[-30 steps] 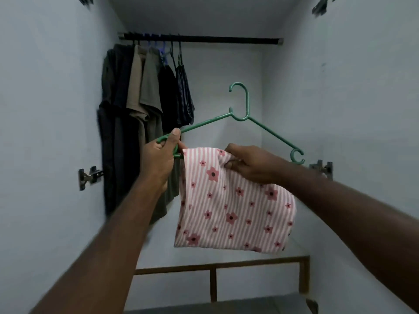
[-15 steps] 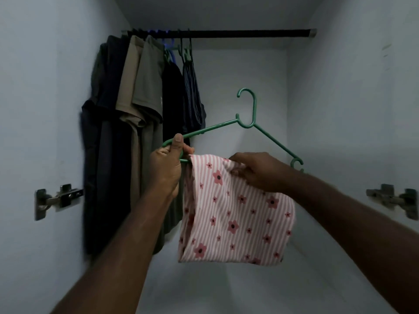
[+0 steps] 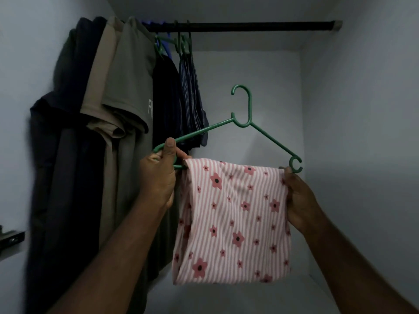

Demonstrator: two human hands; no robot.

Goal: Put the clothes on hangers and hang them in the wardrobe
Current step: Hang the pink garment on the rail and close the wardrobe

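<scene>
Head camera view: the left hand has its fingers curled round the left end of a green plastic hanger, the thumb lying up along the sloping arm. The right hand pinches the right edge of a pink striped cloth with dark-centred flowers, close under the small hook at the hanger's right end; which of its fingers close on the fabric cannot be told, since the cloth hides them.

That cloth is folded over the hanger's bottom bar and hangs down between the two hands, spread across most of the bar, its lower fold loose in the air. The hanger is tilted, left end lower and nearer the camera, its top hook upright and free, well below the black rail.

On the rail, crowded to the left end, hang several garments on green and blue hangers: dark ones against the left wall, a tan one, an olive one with pale letters at the sleeve, then a dark striped piece nearest the middle. The right stretch of the rail runs to a pale end cap. Pale wardrobe walls enclose the space, and a metal hinge shows at the left edge.
</scene>
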